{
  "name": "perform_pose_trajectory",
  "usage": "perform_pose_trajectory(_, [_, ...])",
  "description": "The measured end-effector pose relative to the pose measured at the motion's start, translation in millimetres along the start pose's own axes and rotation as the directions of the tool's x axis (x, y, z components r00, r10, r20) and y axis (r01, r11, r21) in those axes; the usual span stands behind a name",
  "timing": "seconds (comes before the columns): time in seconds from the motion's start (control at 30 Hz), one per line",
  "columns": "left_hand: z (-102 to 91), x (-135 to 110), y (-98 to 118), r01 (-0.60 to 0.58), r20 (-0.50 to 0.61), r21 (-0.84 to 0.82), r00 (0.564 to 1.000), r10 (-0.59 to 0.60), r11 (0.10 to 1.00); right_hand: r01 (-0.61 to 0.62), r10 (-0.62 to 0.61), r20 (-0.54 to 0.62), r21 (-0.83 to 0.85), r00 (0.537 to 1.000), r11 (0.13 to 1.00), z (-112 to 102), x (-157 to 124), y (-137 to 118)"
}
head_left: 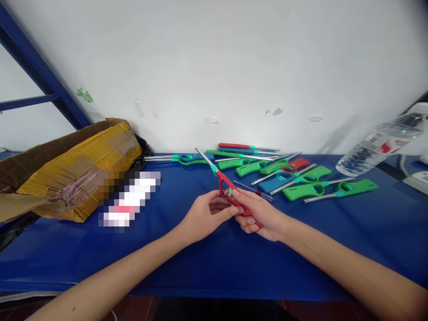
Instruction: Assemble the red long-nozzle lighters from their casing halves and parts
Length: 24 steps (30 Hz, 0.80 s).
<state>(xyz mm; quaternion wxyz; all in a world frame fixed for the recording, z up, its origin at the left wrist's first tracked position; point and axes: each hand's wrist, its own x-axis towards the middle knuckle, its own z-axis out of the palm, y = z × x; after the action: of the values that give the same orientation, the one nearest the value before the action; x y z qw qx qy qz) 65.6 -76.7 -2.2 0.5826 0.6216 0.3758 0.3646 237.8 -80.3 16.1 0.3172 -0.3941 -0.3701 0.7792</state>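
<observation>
My right hand [264,216] is closed round the handle of a red long-nosed lighter [226,183], whose metal tube points up and to the far left. The index finger lies over the trigger ring. My left hand [203,216] meets it from the left, thumb and fingertips pinching the lighter's handle beside the right hand's fingers. A thin screwdriver with a clear handle [257,191] lies on the blue table [200,263] just behind my right hand.
Several green, blue and red lighters [294,178] lie in a loose pile behind the hands. A taped cardboard box [67,174] sits at the left. A plastic water bottle [381,145] lies at the right, with a white power strip [417,180] past it.
</observation>
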Motion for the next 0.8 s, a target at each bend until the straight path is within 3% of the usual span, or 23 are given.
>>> perform_pose_trajectory(0.4, [13.8, -1.1, -10.0, 0.019, -0.063, -0.095, 0.998, -0.025, 0.995, 0.015, -0.014, -0.019, 0.093, 1.000, 0.996, -2.7, 10.2, 6.8])
perform_pose_trajectory(0.57, [25.9, -6.6, -10.1, -0.089, -0.198, 0.027, 0.976, 0.093, 0.996, 0.030, -0.030, -0.005, 0.083, 1.000, 0.996, -4.7, 11.5, 3.2])
perform_pose_trajectory(0.67, [31.2, -8.5, -7.5, -0.120, -0.178, 0.103, 0.974, 0.137, 0.987, 0.071, -0.073, 0.017, 0.070, 0.997, 0.995, -4.9, 11.9, 3.8])
perform_pose_trajectory(0.8, [34.9, -7.0, -6.8, -0.068, -0.133, 0.179, 0.987, 0.093, 0.981, 0.076, -0.076, -0.009, 0.093, 0.997, 0.993, -3.0, 13.5, 6.7])
